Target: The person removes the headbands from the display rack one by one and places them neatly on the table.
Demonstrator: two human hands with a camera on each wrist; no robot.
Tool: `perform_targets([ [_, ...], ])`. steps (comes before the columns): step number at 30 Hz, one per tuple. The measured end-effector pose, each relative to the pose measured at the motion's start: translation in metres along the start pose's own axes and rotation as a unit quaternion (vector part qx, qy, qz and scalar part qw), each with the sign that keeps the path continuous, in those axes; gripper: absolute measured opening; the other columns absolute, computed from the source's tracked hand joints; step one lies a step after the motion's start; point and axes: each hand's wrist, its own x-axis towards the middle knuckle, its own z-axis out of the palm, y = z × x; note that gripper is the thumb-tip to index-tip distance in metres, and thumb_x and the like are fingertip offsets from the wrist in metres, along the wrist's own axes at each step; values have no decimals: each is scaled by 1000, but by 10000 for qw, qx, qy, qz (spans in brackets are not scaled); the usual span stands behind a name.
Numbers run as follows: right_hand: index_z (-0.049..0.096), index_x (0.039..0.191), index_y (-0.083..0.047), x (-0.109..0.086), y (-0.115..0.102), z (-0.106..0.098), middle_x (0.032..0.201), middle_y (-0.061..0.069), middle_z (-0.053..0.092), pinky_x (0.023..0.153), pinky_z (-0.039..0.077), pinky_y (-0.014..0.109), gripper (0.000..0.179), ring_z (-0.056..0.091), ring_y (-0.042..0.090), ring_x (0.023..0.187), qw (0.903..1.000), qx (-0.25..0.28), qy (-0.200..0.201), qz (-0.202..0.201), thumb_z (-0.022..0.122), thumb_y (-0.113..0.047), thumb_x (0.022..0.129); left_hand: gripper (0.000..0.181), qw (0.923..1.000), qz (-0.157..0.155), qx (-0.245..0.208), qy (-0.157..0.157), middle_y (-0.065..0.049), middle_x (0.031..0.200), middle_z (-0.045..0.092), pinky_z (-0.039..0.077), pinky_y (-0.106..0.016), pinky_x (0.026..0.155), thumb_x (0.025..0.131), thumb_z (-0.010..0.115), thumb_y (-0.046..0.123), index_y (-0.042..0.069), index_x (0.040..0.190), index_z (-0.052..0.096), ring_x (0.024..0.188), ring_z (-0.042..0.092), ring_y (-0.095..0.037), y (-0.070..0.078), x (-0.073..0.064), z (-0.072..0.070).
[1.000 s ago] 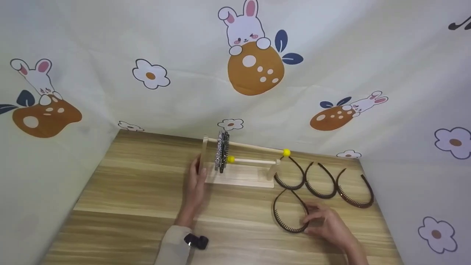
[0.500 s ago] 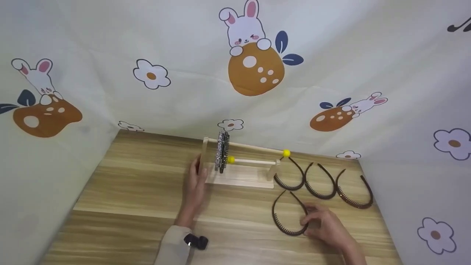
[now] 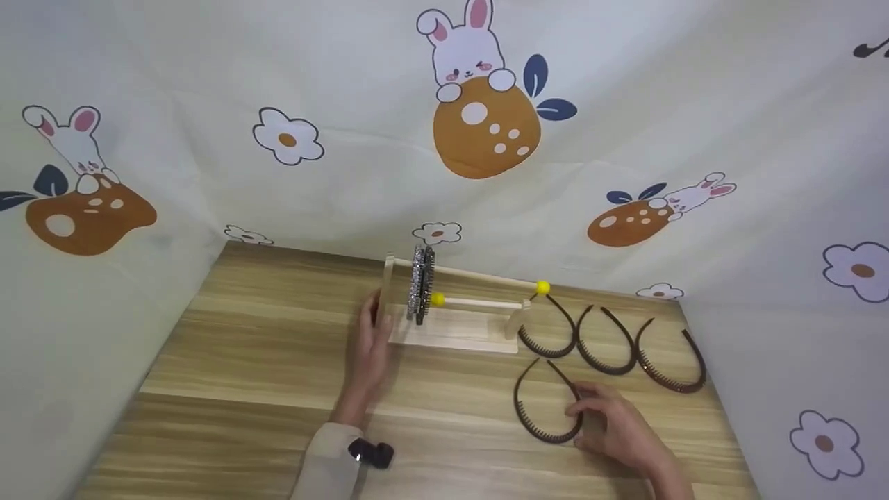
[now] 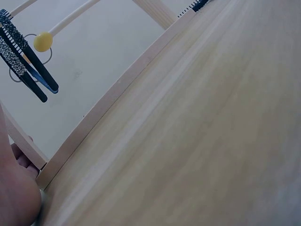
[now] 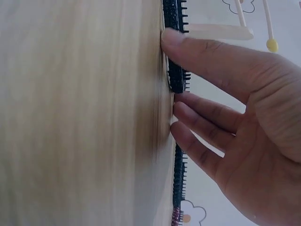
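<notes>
My left hand [image 3: 371,354] grips the left upright of a wooden stand [image 3: 451,340], its thumb in front and fingers wrapped behind. Two headbands with glittery outer faces [image 3: 420,285] hang side by side on the stand; their toothed inner edges show in the left wrist view. On the tabletop, my right hand [image 3: 615,423] pinches the right side of a dark toothed headband [image 3: 552,439], which lies with its tips pointing away from me. In the right wrist view, the thumb [image 5: 174,38] presses on this black band [image 5: 175,66], with the other fingers close beside it.
Three more dark headbands lie in a row to the right of the stand: one nearest it [image 3: 549,353], a middle one [image 3: 605,370] and a reddish-brown one [image 3: 670,387]. The stand's dowels carry yellow balls [image 3: 543,287]. Patterned cloth [image 3: 347,187] encloses the wooden tabletop [image 3: 229,361].
The headband under my right hand has slid slightly toward me and left, opening a small gap from the row behind it. My left hand and the stand stay put.
</notes>
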Motion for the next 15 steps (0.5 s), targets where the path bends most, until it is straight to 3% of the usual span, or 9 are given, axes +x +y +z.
perform_targets([
  [6,79,132,-26,0,-4,-5,156,16,63,117,45,72,62,59,47,141,9999,31,7,96,103,-34,76,60,9999,121,-25,50,-19,165,52,43,-71,119,117,52,37,12,171,40,141,58,-42,-2,2,0],
  [9,74,143,-20,2,-6,-7,156,14,63,118,46,70,68,60,44,141,9996,88,106,243,99,-36,82,60,9999,158,-7,39,-18,165,52,45,-71,118,117,52,37,12,171,40,139,59,-41,-3,1,1],
  [15,72,145,-16,8,-16,-7,149,6,68,111,55,61,61,67,33,131,9967,107,671,433,94,-34,91,60,9997,242,-40,22,-19,165,52,47,-72,115,117,51,35,10,170,41,138,60,-42,-2,0,1],
])
